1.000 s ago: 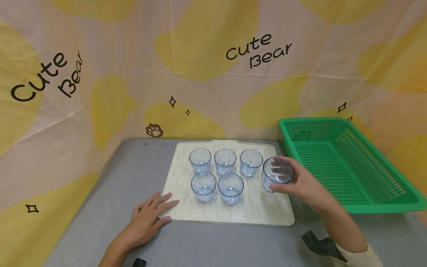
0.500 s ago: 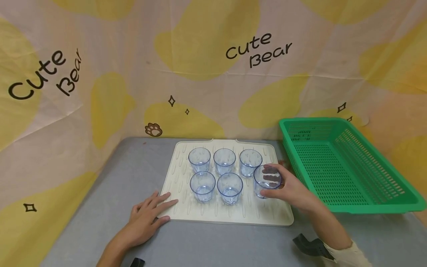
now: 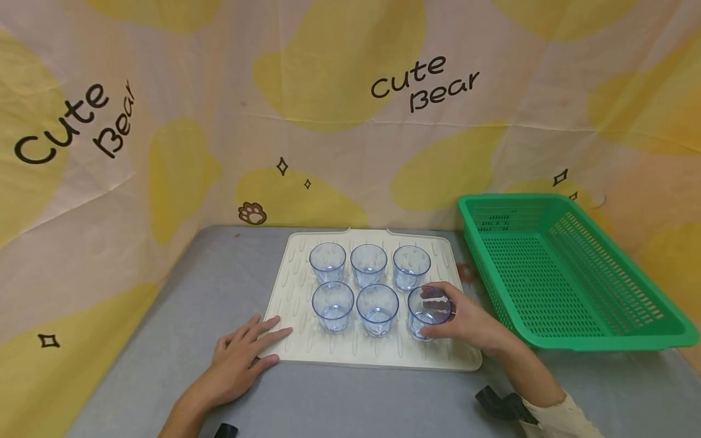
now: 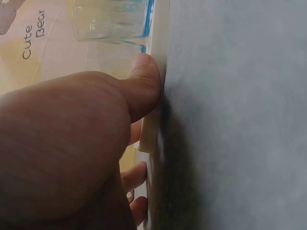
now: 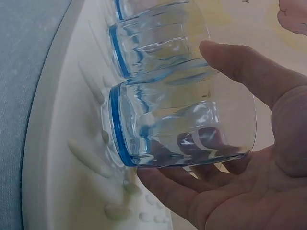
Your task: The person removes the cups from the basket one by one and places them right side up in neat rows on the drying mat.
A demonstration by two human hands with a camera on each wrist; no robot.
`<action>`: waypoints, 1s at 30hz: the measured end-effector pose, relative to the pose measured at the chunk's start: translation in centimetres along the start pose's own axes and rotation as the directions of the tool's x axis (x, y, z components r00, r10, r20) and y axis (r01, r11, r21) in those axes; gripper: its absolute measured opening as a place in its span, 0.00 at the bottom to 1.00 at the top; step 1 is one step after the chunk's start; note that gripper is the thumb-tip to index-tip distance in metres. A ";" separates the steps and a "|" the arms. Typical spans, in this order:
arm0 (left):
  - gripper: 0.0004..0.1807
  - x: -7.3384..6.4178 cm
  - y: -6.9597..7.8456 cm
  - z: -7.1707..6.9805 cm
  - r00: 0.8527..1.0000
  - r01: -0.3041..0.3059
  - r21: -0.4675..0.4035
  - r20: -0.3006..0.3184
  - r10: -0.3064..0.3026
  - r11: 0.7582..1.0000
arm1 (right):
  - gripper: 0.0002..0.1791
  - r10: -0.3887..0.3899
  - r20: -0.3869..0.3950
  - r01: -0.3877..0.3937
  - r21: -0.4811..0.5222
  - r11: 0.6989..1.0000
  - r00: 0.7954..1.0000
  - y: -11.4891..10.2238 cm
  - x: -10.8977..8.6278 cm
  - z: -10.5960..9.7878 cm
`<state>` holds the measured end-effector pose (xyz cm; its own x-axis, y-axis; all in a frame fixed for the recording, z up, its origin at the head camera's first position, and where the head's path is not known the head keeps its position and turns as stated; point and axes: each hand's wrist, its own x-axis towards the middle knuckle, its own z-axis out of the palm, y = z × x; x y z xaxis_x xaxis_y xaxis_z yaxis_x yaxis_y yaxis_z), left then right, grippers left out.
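My right hand [image 3: 462,319] grips a clear bluish drinking glass [image 5: 168,120] at the front right of a cream ridged mat [image 3: 306,350]. In the right wrist view thumb and fingers curl round its sides, and its base is at the mat's surface; whether it bears its full weight there I cannot tell. Several like glasses stand upright on the mat: a back row with one glass [image 3: 412,267] at its right end, and a front row with a glass [image 3: 378,310] just left of the held one. My left hand [image 3: 238,362] rests with spread, straight fingers on the mat's front left corner.
A green perforated plastic basket [image 3: 580,337] stands to the right of the mat, close behind my right forearm. Grey cloth [image 3: 219,267] covers the table. A patterned curtain [image 3: 339,146] hangs along the back and left.
My right hand has carried the glass left, toward the front and down, from beside the basket into line with the front row. The left hand has stayed in place.
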<state>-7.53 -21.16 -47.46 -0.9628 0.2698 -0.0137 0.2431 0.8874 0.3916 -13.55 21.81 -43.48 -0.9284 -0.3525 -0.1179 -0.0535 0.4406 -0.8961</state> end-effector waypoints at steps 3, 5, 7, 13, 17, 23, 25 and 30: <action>0.28 0.0 0.0 0.0 1.000 -0.001 -0.002 0.000 0.001 1.000 | 0.46 0.008 0.002 -0.008 -0.009 1.000 1.000 0.1 0.0 0.1; 0.28 0.0 0.1 0.0 1.000 0.000 -0.001 -0.001 0.000 1.000 | 0.46 0.012 0.004 -0.012 -0.018 1.000 1.000 0.1 0.0 0.1; 0.28 0.0 0.1 0.0 1.000 0.000 0.001 -0.001 0.000 1.000 | 0.46 0.016 0.012 -0.015 -0.017 1.000 1.000 0.1 -0.1 0.1; 0.28 0.0 0.1 0.0 1.000 -0.002 0.001 -0.007 0.002 1.000 | 0.47 0.017 0.023 -0.016 -0.023 1.000 1.000 0.0 0.0 0.1; 0.28 0.0 0.1 -0.1 1.000 -0.009 0.002 -0.010 0.009 1.000 | 0.47 0.011 0.026 -0.010 -0.026 1.000 1.000 0.0 0.0 0.2; 0.28 -0.1 -0.1 0.0 1.000 -0.005 0.002 -0.005 0.005 1.000 | 0.48 -0.040 0.054 0.043 -0.055 0.998 0.998 -0.1 -0.4 0.0; 0.28 -0.1 -0.1 0.1 1.000 -0.002 -0.006 0.006 0.002 1.000 | 0.46 -0.074 0.037 0.078 -0.102 0.992 0.997 -0.4 -0.8 -0.3; 0.28 0.1 0.1 0.0 1.000 0.007 -0.017 0.011 -0.007 1.000 | 0.35 -0.196 -0.117 0.143 -0.355 0.924 0.974 -1.8 -1.5 -1.0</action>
<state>-7.63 -21.08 -47.43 -0.9631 0.2680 -0.0261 0.2346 0.8829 0.4068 -12.44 22.30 -41.26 -0.9364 -0.3332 0.1103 -0.3128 0.6501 -0.6925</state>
